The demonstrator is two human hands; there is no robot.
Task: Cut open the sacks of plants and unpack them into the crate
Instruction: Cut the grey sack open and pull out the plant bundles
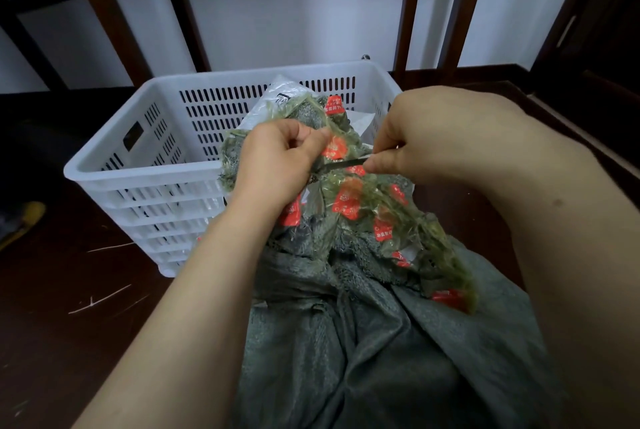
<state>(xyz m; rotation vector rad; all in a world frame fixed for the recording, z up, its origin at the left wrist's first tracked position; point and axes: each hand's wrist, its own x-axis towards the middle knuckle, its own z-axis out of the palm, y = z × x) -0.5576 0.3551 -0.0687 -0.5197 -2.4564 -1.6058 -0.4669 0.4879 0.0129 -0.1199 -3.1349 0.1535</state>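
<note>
Plant packet: a clear packet of green plants with red labels is hanging just in front of the crate's near wall. Its top is overlapping the crate's opening, and its long axis is slanting down and away to the right.
Sack: grey-green, lying slumped nearer the person than the crate, with the packet's lower end trailing onto it.
Left hand: its fingers are curling round and bunching the packet's film.
Right hand: its fingers are pinching a thin dark blade.
Key relation: the blade is pointing left toward the left hand and lying across the packet's long axis. Its tip is meeting the film just beside the left fingers, so that hand is probably the one at risk.
Crate: white, slotted, standing on the dark wooden surface, with pale wrapping showing inside.
Hard to tell: the blade's handle is hiding in the right hand, and the crate's floor is out of sight. Whether the film is already slit is unclear.
</note>
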